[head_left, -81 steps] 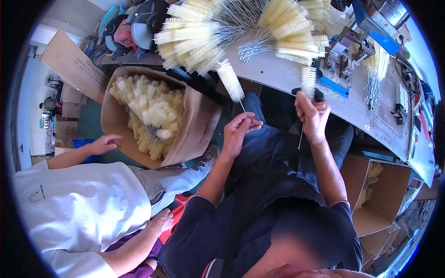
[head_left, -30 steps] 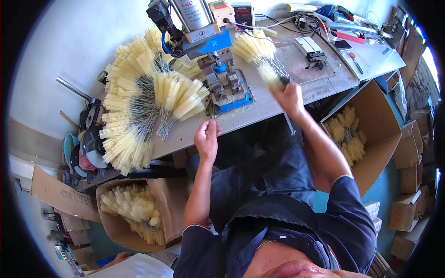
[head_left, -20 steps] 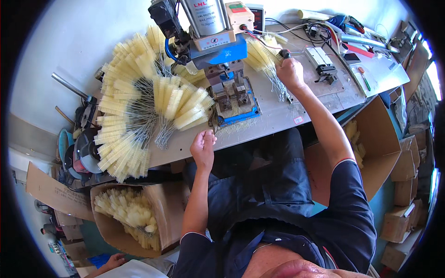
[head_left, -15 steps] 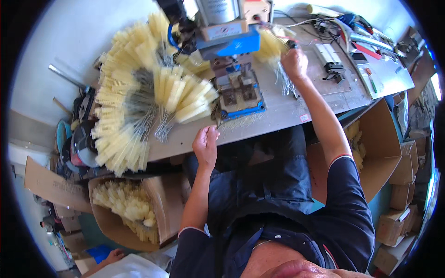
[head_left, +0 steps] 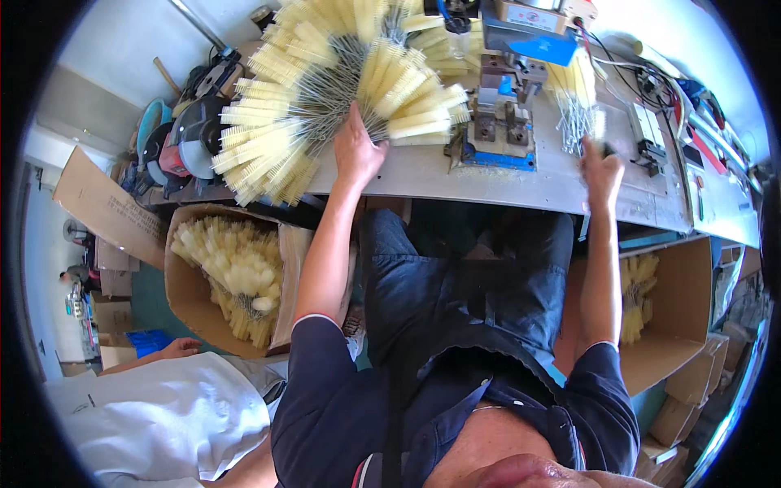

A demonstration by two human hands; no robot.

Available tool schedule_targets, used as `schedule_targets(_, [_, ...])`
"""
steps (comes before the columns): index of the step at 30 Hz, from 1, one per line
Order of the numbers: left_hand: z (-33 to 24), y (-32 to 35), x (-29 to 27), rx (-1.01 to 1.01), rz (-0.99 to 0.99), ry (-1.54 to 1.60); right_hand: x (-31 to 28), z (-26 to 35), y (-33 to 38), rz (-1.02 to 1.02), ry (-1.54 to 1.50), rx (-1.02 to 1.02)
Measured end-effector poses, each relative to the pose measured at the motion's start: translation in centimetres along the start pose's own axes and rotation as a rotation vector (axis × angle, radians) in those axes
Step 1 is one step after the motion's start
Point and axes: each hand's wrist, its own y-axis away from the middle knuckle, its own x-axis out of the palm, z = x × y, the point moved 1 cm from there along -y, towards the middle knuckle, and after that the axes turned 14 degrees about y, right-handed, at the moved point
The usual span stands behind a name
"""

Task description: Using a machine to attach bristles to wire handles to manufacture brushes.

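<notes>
A large fanned pile of pale yellow bristle brushes with twisted wire stems (head_left: 281,102) covers the left of the bench. My left hand (head_left: 358,154) reaches into the stems, its fingers stretched out and thumb apart. Motion blurs my right hand (head_left: 602,175), which is closed beside a smaller brush bundle (head_left: 576,89) on the right. A small dark piece (head_left: 608,150) shows at its fingers; its kind is unclear. Between the hands stands a bench press with a metal fixture (head_left: 500,122) on a blue-edged base.
Below the bench, an open carton (head_left: 281,252) of brushes stands at left and another carton (head_left: 679,301) at right. A grinder-like machine (head_left: 191,138) sits far left. Cables (head_left: 651,81) and a metal block (head_left: 647,134) lie at right. Another person's white shirt (head_left: 175,415) shows lower left.
My left hand has moved from the bench's front edge up to the stems of the large pile. My right hand has come back toward me from the smaller bundle. The view has shifted.
</notes>
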Motion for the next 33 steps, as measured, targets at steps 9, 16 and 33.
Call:
schedule_targets(9, [-0.6, -0.9, -1.1, -0.329, 0.218, 0.217, 2.0, 4.6, 16.4, 0.804, -0.877, 0.339])
schedule_targets(16, [-2.9, 3.8, -4.3, -0.714, -0.001, 1.389, 4.2, 7.3, 14.7, 0.874, -1.035, 0.386])
schedule_targets(33, [-2.8, 1.8, 3.7, -0.777, -0.092, 1.593, 9.2, 13.9, 8.1, 0.928, -1.148, 0.495])
